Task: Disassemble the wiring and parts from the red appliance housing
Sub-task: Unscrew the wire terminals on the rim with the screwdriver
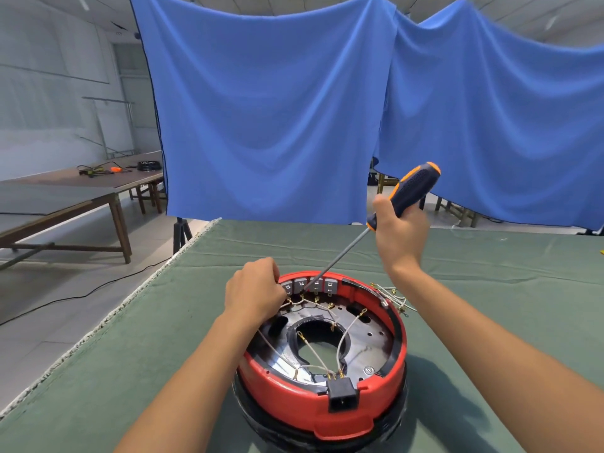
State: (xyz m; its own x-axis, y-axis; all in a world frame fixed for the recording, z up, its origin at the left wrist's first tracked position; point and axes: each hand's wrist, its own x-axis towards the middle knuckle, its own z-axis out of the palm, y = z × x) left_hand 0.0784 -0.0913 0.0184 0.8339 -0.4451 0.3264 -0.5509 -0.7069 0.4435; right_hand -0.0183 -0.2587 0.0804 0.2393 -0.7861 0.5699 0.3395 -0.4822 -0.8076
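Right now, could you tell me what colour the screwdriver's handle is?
Dark navy with orange accents, on the screwdriver gripped by the right hand; head view.

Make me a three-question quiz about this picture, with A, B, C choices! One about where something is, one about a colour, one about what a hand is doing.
1. Where does the screwdriver tip point?
A. at the housing's far inner wall
B. at the black plug socket
C. at the cloth

2. What colour is the housing?
A. blue
B. red
C. yellow

3. What is the right hand doing?
A. lying flat
B. pulling wires
C. gripping the screwdriver handle

Answers: 1 A, the shaft ends by the grey blocks there. 2 B, its rim is red. 3 C, fingers curl round the handle.
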